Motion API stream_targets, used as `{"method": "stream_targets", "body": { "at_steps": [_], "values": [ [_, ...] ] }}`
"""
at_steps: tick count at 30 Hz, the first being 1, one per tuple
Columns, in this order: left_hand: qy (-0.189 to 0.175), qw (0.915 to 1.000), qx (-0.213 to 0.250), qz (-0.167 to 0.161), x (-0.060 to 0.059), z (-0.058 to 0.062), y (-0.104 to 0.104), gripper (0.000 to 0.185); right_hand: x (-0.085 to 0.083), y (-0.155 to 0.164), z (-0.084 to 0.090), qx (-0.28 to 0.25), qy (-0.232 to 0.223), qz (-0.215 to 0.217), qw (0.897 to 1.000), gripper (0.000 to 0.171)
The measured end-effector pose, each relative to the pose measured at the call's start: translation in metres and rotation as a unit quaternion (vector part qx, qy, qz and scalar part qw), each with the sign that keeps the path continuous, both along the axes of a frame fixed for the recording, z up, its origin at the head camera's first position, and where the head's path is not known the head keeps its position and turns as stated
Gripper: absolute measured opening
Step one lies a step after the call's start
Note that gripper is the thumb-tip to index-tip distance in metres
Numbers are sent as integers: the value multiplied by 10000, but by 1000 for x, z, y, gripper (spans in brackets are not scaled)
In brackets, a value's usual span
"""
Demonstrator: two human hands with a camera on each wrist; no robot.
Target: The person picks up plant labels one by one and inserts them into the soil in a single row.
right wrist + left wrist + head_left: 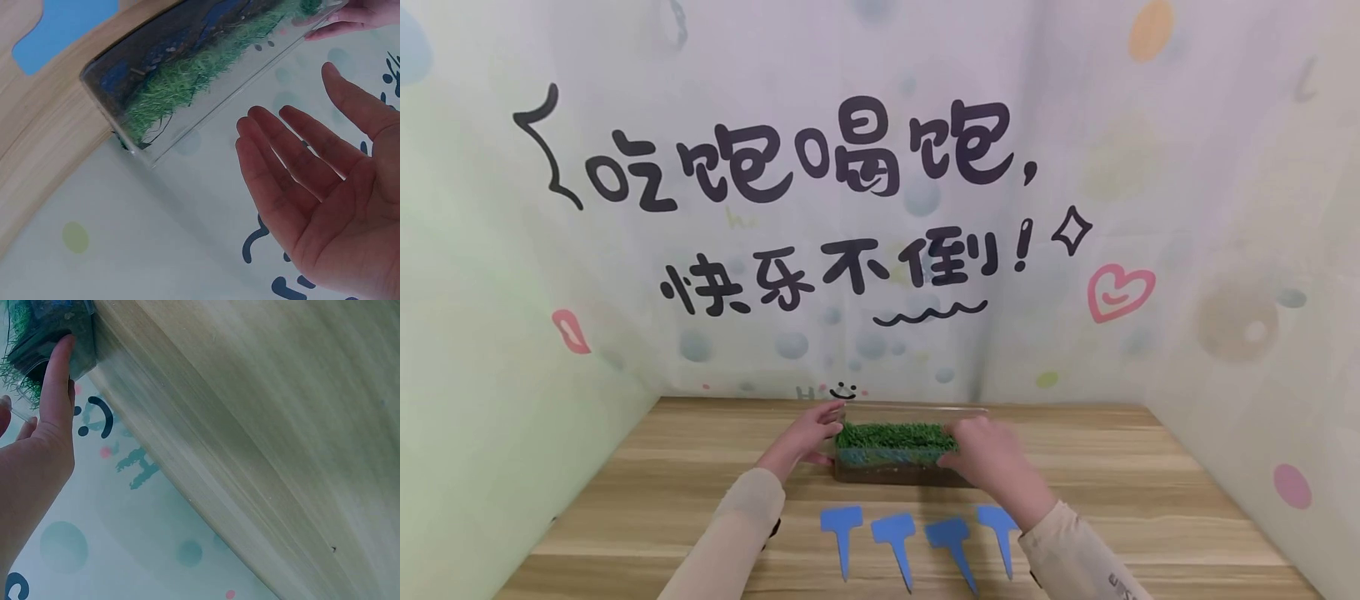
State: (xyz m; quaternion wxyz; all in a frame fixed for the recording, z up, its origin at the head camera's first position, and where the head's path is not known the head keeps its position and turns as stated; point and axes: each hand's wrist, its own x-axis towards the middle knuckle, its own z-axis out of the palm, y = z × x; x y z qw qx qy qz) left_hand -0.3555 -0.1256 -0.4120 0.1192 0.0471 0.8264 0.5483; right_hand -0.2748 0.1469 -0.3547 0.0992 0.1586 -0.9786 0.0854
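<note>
I see a clear planter box (895, 454) with green grass on top and dark soil below, sitting mid-counter, toward the far edge, close to the backdrop. Its long axis runs left-right, grass side up.

Left hand (805, 435) is at the box's left end, fingers straight, one fingertip (62, 347) touching the end wall; no grip. Right hand (992, 458) is by the right end, palm open and fingers (275, 162) spread; in the right wrist view it is clear of the box, holding nothing.

Four blue plant tags (951, 537) lie in a row on the wooden counter (647, 492) near of the box, stakes pointing near. I can read no writing on them.

Backdrop (1150, 150) reads "吃饱喝饱, 快乐不倒!".

Open counter left and right of the box; little room behind it.
</note>
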Motion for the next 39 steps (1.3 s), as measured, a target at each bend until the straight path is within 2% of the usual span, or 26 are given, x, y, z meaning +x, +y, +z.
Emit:
{"method": "stream_targets", "body": {
  "at_steps": [8, 15, 25, 31, 39],
  "values": [
    [-39, 10000, 4, 2, 0, 0, -1, 54, 8, -16, 3, 42, -99, 180, 9998, 38],
    [-69, 9999, -7, -92, 1, 2, 0, 56, 16, -27, 0, -159, -195, 328, 9991, 38],
    [-103, 9999, 76, -63, 0, 1, -1, 55, 24, -43, -6, 149, 57, 751, 9970, 35],
    [-65, 9999, 52, -144, 2, 2, -1, 55, 26, -50, -11, 406, -13, 814, 9959, 31],
    [-48, 9999, 16, -109, 4, 4, 0, 54, 28, -58, -16, 439, -322, 802, 9953, 36]
  ]
}}
